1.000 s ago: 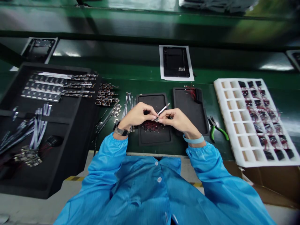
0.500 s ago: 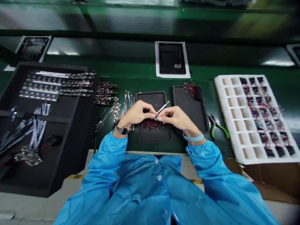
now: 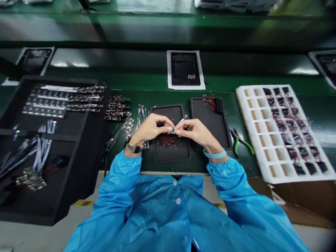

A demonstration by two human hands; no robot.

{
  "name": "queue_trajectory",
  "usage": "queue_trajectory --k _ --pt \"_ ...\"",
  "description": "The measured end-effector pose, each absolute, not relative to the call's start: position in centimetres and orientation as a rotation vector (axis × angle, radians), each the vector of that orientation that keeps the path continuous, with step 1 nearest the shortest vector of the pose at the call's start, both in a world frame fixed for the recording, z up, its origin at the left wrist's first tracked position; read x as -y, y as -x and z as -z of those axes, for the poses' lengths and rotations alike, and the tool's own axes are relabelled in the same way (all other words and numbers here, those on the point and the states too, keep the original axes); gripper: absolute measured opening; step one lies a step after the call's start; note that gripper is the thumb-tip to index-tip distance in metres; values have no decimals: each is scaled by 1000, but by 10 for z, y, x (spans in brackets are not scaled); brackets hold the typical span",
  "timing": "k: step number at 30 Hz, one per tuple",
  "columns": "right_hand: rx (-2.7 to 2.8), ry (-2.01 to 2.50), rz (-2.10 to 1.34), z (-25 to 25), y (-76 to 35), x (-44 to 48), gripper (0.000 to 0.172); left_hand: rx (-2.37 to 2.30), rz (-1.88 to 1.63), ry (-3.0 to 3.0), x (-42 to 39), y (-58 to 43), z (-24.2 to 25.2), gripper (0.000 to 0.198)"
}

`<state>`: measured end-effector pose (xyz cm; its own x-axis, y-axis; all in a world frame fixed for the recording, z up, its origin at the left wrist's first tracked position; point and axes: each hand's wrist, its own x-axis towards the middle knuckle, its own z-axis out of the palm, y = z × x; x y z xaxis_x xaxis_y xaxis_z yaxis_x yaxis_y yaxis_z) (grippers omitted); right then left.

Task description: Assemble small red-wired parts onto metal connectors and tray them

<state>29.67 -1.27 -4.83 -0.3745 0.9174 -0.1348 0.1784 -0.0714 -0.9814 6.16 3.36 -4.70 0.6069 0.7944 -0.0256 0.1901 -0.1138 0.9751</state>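
Observation:
Between my two hands is a small circuit board with a pale flat ribbon cable (image 3: 181,120) slanting up and to the right. My left hand (image 3: 153,128) is closed, with thumb and index finger pinching the board's left side. Fingertips of my right hand (image 3: 197,132) pinch it from the other side, by the base of the cable. Fingers hide most of the board. Just below lies a heap of small parts with dark red wires (image 3: 168,141), in a shallow black tray (image 3: 172,158).
A second black tray (image 3: 210,126) holds a red-wired black part (image 3: 219,105). Green-handled cutters (image 3: 240,142) lie beside a white foam tray (image 3: 258,133) of wired black parts. Ribbon-cable boards (image 3: 117,107) and a large black bin (image 3: 70,168) are leftward. A black panel (image 3: 185,68) lies behind.
The view has shifted slightly, so the bench items sit a little lower and further left. Both hands keep their pinch on the board, and its ribbon cable shows a bit less.

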Motion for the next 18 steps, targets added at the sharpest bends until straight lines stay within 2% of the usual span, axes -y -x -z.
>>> queue_trajectory --k 4,8,10,13,18 --pt "1467 1233 -1080 38 -320 10 25 -877 -842 -1517 -34 -58 27 19" --pt "1304 1483 -545 44 -365 1 19 -882 -946 -1572 -49 -71 -11 36" --pt "1311 1619 -347 53 -387 -4 18 -897 -967 -1690 -67 -88 -29 34" --pt "1370 1766 -228 68 -410 -10 18 -990 -1049 -1831 -102 -124 -45 21" --pt "1496 1931 -241 80 -417 -13 21 -1065 -1165 -1948 -149 -179 -48 18"
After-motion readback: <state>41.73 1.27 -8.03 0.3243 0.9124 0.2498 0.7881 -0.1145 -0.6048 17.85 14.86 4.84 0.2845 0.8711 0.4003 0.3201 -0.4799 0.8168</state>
